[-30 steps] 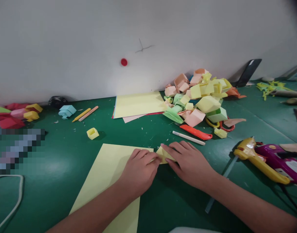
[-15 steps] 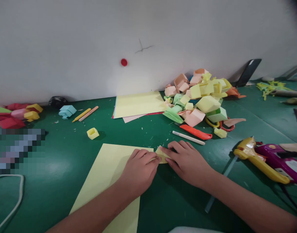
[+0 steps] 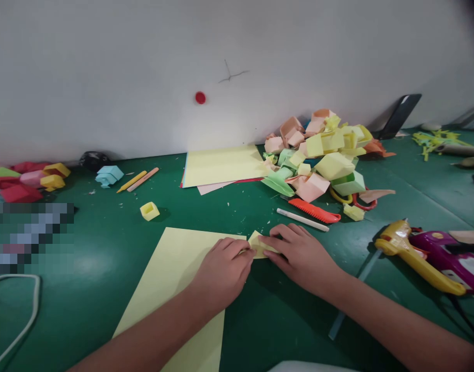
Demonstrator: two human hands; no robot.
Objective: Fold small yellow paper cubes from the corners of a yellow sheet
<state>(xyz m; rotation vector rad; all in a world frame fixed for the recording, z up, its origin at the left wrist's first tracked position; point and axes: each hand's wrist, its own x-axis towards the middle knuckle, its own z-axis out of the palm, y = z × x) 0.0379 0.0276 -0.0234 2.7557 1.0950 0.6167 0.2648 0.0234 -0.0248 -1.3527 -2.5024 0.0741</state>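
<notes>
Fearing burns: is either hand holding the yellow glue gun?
No; left hand and right hand touch small yellow paper; the glue gun lies apart.

One handheld paper [image 3: 257,246], one orange cutter [image 3: 315,211], one red disc [image 3: 200,97], one white cable [image 3: 35,299]

– See all of the small folded yellow paper piece [image 3: 256,241]?
– No, lose parts under the bare left hand [image 3: 224,267] and bare right hand [image 3: 304,258].
– And at the edges?
– Lose the large pale-yellow paper sheet [image 3: 174,268] below, the purple plastic tool [image 3: 459,257] at right; can't identify the pixelated blue-grey patch [image 3: 35,237].
</notes>
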